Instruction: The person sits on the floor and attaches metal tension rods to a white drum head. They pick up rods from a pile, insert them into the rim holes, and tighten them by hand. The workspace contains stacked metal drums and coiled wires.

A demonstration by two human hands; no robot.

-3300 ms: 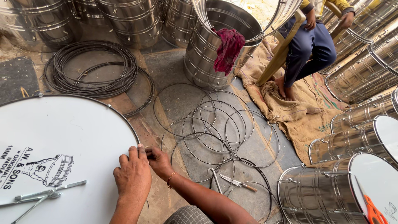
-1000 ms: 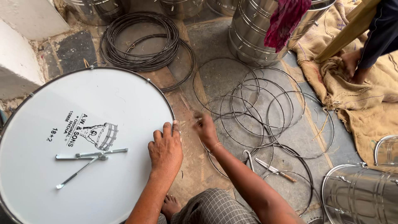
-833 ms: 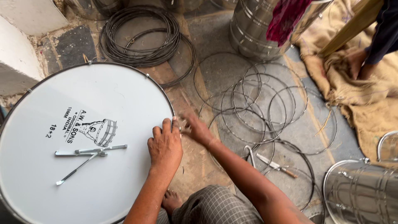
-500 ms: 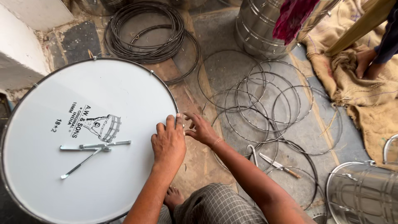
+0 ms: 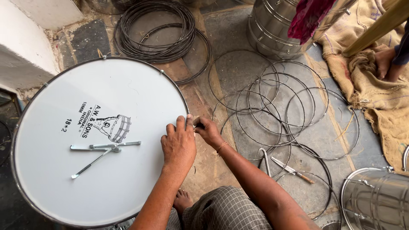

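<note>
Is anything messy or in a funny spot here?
A little. Thin metal rods lie loose on the white drumhead, and wire hoops overlap in a jumble on the floor, with pliers among them. A red cloth hangs over a steel drum shell. Nothing looks broken.

Worn stone floor [image 5: 238, 25], white wall [image 5: 25, 47]

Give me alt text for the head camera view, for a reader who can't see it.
Seen from above, a person's left hand presses flat on the edge of a large white drumhead while the right hand works at its rim. Three metal rods lie on the drumhead; loose wire rings and a wire coil lie on the stone floor.
</note>
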